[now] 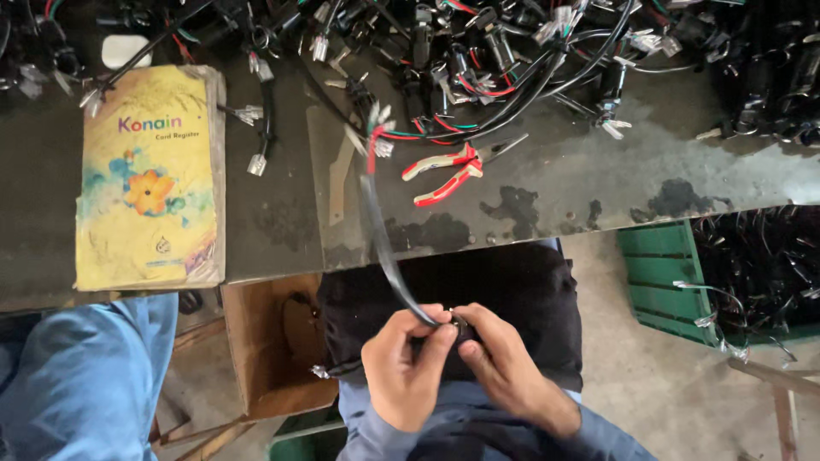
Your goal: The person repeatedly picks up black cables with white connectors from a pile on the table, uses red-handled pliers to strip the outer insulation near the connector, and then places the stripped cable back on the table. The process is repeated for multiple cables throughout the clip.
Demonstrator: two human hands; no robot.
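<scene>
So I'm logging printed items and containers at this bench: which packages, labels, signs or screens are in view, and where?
Register book: left on the bench, flat, rectangular, worn yellow cover with an orange flower.
Cardboard box: under the bench edge, left of the hands, brown, open.
Green crate: floor at right, holding black wiring.
No screens or signs.

I see bare bench between the yellow register book (149,175) on the left and the red-handled pliers (448,173). The far edge is choked with tangled wire harnesses (478,60). Near my hands, a cardboard box (269,341) blocks the left; right is floor before the green crate (662,282).
</scene>
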